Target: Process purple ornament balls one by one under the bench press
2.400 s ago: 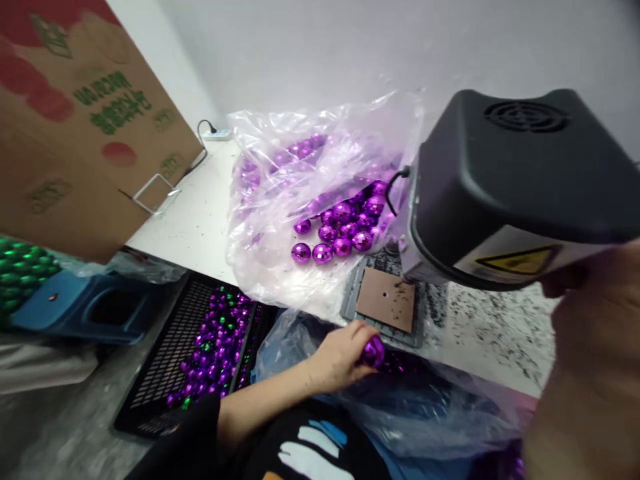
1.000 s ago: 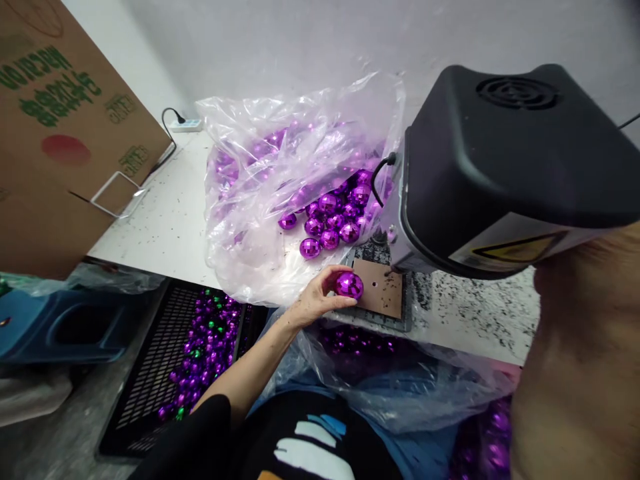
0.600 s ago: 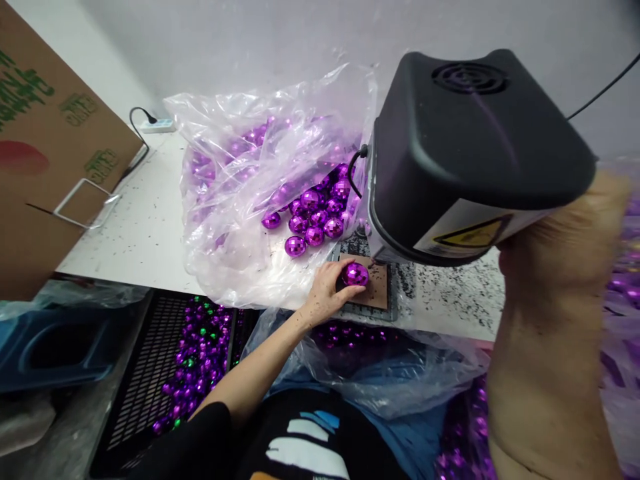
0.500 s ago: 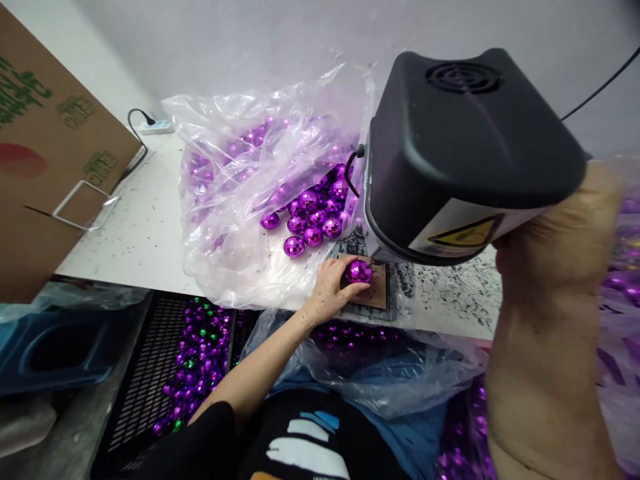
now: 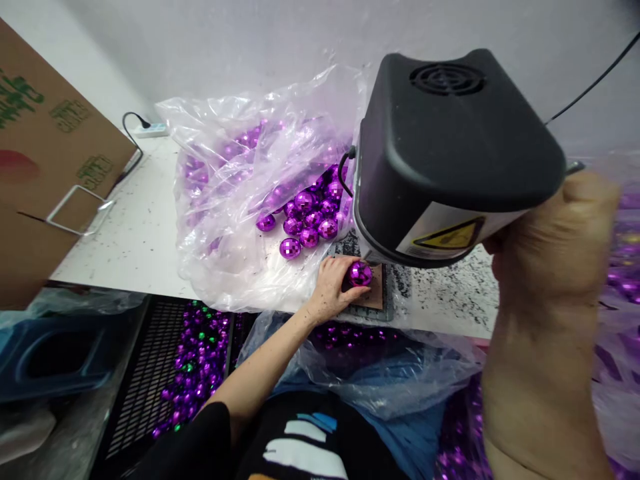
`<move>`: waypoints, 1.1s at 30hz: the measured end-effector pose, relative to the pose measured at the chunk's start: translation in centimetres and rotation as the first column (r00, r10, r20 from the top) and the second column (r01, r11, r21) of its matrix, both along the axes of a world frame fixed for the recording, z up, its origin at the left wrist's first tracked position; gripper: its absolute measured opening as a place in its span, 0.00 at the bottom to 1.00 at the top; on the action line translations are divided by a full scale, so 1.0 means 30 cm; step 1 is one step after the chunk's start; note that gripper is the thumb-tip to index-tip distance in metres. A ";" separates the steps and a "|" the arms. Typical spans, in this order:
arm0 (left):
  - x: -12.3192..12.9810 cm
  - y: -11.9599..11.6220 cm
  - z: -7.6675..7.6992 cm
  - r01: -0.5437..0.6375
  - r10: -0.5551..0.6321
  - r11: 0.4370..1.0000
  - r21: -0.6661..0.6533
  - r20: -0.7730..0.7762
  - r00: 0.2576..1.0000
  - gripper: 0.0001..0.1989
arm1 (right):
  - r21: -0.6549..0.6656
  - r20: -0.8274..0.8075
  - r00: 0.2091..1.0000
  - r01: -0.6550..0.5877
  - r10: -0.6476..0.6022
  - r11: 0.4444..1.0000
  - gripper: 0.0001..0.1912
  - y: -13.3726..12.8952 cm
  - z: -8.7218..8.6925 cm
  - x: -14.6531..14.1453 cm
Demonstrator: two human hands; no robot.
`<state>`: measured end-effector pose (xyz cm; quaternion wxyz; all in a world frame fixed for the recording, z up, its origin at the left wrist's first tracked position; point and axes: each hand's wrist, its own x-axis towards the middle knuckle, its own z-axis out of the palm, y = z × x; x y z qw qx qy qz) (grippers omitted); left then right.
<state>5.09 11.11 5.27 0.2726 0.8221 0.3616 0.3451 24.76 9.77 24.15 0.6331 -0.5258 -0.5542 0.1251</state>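
My left hand [image 5: 334, 285] grips a shiny purple mirrored ball [image 5: 360, 273] between thumb and fingers, over a small brown board [image 5: 374, 297] on a dark mat. My right hand [image 5: 555, 227], large and near the camera, is at the right end of a bulky black machine [image 5: 460, 147] with a yellow warning label; its fingers are mostly hidden behind the machine. Left of the machine, more purple balls [image 5: 309, 237] spill from the mouth of a clear plastic bag [image 5: 225, 227].
A cardboard box [image 5: 60, 153] stands at the left, near a power strip [image 5: 151, 131]. Black specks cover part of the white table [image 5: 450, 297]. Below are a black crate [image 5: 143, 373] of purple and green pieces and a blue stool [image 5: 55, 353]. More purple items lie at the far right.
The machine and my right hand appear shifted slightly left in view. My left hand still grips the ball over the board, in nearly the same place.
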 end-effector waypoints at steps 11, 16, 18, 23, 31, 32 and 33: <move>0.000 -0.007 0.004 -0.023 0.022 0.999 0.035 0.032 0.999 0.26 | 0.088 0.334 0.916 0.203 -0.221 0.975 0.09 -0.225 -0.152 -0.080; 0.001 -0.009 0.010 -0.026 0.026 1.000 0.004 0.017 1.000 0.25 | 0.227 0.254 0.938 0.179 -0.236 0.957 0.04 -0.194 -0.246 -0.084; 0.001 -0.010 0.012 -0.019 0.020 1.000 -0.012 0.024 1.000 0.25 | 0.262 0.232 0.938 0.195 -0.258 0.945 0.04 -0.183 -0.258 -0.088; 0.000 -0.011 0.008 -0.012 0.013 1.000 -0.025 0.041 0.999 0.25 | 0.352 0.226 0.918 0.236 -0.327 0.906 0.05 -0.172 -0.283 -0.096; 0.000 -0.009 -0.001 0.002 0.000 0.999 -0.048 0.034 0.999 0.23 | 0.413 0.141 0.936 0.239 -0.321 0.879 0.18 -0.149 -0.345 -0.097; 0.000 -0.009 -0.001 0.002 -0.001 0.999 -0.043 0.035 0.999 0.23 | 0.409 0.126 0.939 0.246 -0.321 0.879 0.19 -0.147 -0.349 -0.100; 0.000 -0.009 -0.001 0.002 0.000 0.999 -0.036 0.037 0.999 0.23 | 0.401 0.111 0.940 0.254 -0.321 0.880 0.19 -0.145 -0.353 -0.105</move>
